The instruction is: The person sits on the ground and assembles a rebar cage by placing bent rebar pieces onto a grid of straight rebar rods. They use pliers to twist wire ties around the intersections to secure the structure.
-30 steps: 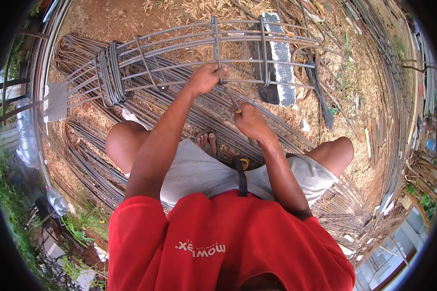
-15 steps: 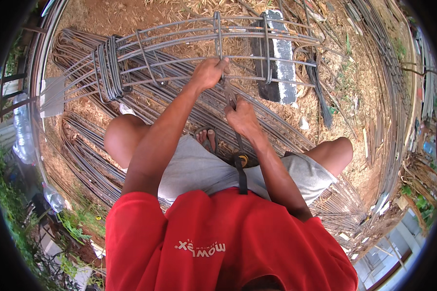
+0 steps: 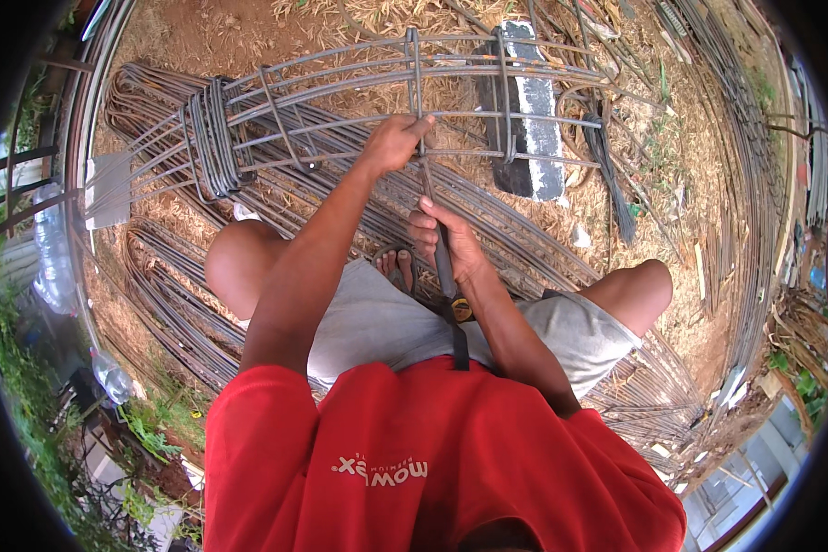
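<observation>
My left hand (image 3: 397, 143) is closed round a lower bar of the rebar cage (image 3: 322, 120), at an upright steel stirrup (image 3: 414, 69). Just below it, my right hand (image 3: 449, 241) grips the dark handles of long pincers (image 3: 444, 267), fingers wrapped round them. The pincers' jaw end points up at the bar beside my left hand; the jaws themselves are too small to make out. Another stirrup (image 3: 503, 92) stands further right on the cage. At the left end, a bunch of stirrups (image 3: 213, 138) hangs round the bars.
A black-and-white painted block (image 3: 538, 110) lies under the cage's right part. A bundle of tie wire (image 3: 621, 198) hangs near its right end. Bent rebar (image 3: 156, 276) is heaped under and beside my legs. Long rods (image 3: 745, 184) lie along the right; plastic bottles (image 3: 55, 258) are at far left.
My right hand has slid down the pincers' handles, away from my left hand, and the handles look closer together. My left hand stays at the same stirrup.
</observation>
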Available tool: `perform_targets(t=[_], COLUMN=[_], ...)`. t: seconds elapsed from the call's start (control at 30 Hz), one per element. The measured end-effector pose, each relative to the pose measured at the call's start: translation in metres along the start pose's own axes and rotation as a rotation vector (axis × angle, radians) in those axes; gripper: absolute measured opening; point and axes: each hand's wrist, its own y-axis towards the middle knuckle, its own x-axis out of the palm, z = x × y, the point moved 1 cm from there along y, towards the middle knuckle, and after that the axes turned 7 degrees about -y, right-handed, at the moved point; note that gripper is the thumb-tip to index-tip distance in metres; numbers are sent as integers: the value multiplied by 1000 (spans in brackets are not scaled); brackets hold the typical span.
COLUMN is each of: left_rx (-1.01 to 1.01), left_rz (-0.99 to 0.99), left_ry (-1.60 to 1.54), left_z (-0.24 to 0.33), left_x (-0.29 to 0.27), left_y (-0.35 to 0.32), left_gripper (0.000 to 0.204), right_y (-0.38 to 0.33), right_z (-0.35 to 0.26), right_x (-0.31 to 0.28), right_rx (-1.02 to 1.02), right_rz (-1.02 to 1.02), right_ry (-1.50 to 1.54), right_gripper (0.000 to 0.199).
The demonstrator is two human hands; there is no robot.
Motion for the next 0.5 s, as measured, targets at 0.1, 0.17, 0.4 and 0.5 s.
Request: perform_targets(t=[0.1, 0.17, 0.4, 0.5], left_rx=[12, -7, -12, 62], left_rz=[2, 3, -1, 52], left_ry=[29, 59, 76, 145], left_z=[-5, -9, -12, -11], left_x=[1, 2, 4, 6], left_y=[4, 7, 3, 2], left_gripper=[63, 63, 65, 67], right_y=[-7, -17, -24, -15], right_z=[-2, -9, -37, -45], right_x=[-10, -13, -29, -30], right_rx=[36, -416, -27, -196], right_rz=[-59, 439, 109, 160], right_ry=[-6, -841, -872, -1140], right_gripper=[25, 31, 43, 42])
